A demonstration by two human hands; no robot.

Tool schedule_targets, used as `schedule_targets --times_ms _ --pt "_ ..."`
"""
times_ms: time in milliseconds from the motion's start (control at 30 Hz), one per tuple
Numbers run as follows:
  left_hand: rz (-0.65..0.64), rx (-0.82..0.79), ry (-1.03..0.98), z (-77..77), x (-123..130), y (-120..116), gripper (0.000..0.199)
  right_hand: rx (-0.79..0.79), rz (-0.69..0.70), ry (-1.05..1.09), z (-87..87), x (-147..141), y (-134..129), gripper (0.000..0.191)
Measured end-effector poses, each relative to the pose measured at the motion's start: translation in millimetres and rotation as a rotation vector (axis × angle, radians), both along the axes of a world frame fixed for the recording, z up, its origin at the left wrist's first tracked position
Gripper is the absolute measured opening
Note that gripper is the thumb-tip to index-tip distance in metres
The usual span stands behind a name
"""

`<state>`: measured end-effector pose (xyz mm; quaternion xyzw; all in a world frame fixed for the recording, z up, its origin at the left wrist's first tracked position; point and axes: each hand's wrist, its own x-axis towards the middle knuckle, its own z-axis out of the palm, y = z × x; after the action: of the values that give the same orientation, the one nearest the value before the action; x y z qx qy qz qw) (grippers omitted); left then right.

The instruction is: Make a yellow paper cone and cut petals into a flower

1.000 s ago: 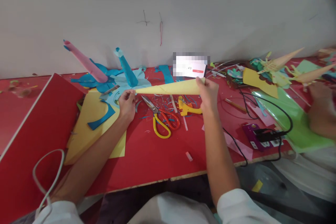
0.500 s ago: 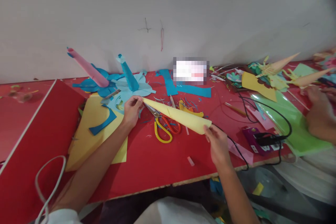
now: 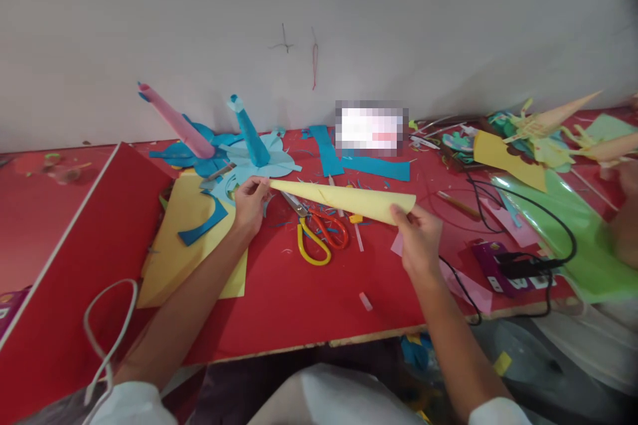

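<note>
The left hand [image 3: 250, 200] pinched the narrow tip of the yellow paper cone [image 3: 343, 200], held just above the tabletop [image 3: 299, 299]; the right hand [image 3: 419, 239] gripped its wide mouth. Too hard a squeeze could have crushed the roll, or a slack grip let it unfurl. Scissors [image 3: 319, 232] lay directly beneath, a black cable [image 3: 528, 212] to the right.

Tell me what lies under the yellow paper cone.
The yellow paper cone is held between left hand and right hand. Below it lie scissors on the red table; their blade tips and nearby scraps are covered.
</note>
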<state>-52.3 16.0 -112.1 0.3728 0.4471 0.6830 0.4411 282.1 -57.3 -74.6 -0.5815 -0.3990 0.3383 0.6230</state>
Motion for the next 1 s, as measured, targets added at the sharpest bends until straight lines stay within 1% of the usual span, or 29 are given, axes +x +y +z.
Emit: schedule_targets --times_ms 133,233,300,367,467,533,600,700,767,867,1000 --pt "0.052 0.013 0.032 -4.7 -4.9 0.1 0.043 -0.044 0.103 0.072 6.5 4.6 21.8 0.035" --pt "0.059 0.017 0.050 -7.0 -5.9 0.9 0.042 -0.060 0.115 0.107 7.7 6.8 34.9 0.037" --pt "0.084 0.016 0.013 -6.9 -5.8 2.1 0.041 -0.044 0.150 0.085 10.5 5.8 45.7 0.039" --pt "0.117 0.014 -0.044 -5.5 -5.3 3.5 0.039 -0.022 0.200 0.014 14.7 4.0 57.7 0.042" --pt "0.143 0.005 -0.095 -2.9 -4.9 4.7 0.039 0.062 0.224 -0.067 16.8 2.7 72.8 0.042" --pt "0.141 -0.008 -0.118 -1.8 -5.0 4.7 0.041 0.116 0.209 -0.084 11.5 3.1 78.1 0.042" --pt "0.128 -0.022 -0.130 -1.4 -5.3 4.3 0.041 0.134 0.209 -0.085 1.7 3.9 79.7 0.043" --pt "0.123 -0.041 -0.106 -2.1 -5.1 3.7 0.038 0.116 0.205 -0.059 -13.6 4.8 78.8 0.046" --pt "0.134 -0.048 -0.081 -3.1 -4.6 3.8 0.036 0.095 0.176 -0.025 -19.7 4.4 77.9 0.049" --pt "0.146 -0.044 -0.067 -4.5 -4.1 4.9 0.031 0.058 0.123 0.010 -21.9 2.0 77.0 0.051" --pt "0.159 -0.020 -0.111 -4.5 -4.2 6.3 0.032 0.052 0.117 -0.003 -20.5 -2.2 75.7 0.049"
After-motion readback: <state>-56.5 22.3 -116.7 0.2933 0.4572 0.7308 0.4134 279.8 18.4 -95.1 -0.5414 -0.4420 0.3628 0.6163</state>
